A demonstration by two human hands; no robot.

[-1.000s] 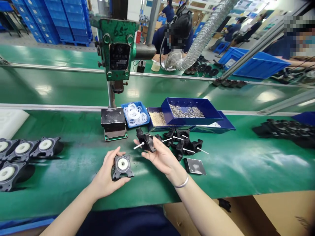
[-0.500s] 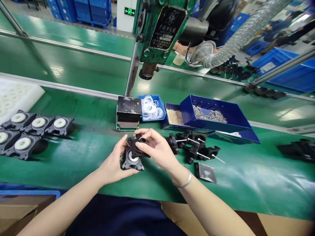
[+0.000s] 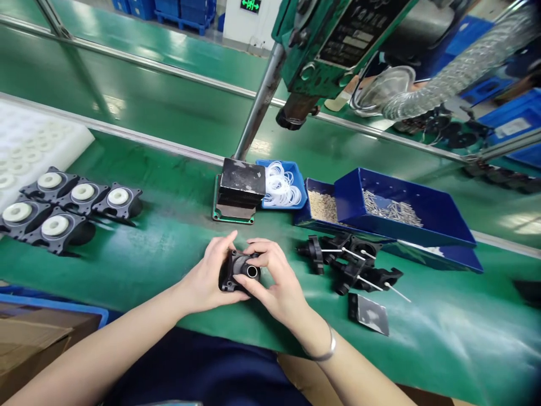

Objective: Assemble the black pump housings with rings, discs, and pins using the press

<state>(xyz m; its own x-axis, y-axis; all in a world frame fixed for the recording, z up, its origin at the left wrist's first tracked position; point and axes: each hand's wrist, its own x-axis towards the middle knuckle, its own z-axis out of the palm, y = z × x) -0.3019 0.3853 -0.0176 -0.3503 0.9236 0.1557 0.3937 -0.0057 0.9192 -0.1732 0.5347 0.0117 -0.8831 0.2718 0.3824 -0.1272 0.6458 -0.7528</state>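
Observation:
My left hand (image 3: 206,277) is wrapped round the side of a black plastic housing (image 3: 228,281), thumb in front and fingers behind. Over that housing lies a black cover (image 3: 242,264) with a round tube opening facing up. The fingers and thumb of my right hand (image 3: 279,276) grip the cover about its tube. The two parts touch or nearly so; whether they are fully seated I cannot tell. At left stand several similar black housings (image 3: 119,198) with white rings in their centres. Several black covers (image 3: 349,270) with thin white-tipped shafts lie to the right.
Behind my hands stands a green hand press (image 3: 313,73) with a black metal block (image 3: 243,177) at its base. Beside it are a blue tray (image 3: 302,183) of clear rings and a blue bin (image 3: 439,217) of metal pins. A small dark plate (image 3: 372,314) lies front right.
My right hand has lowered the cover onto the housing, hiding the white ring, and its tube now faces up toward me. The whole view has shifted slightly.

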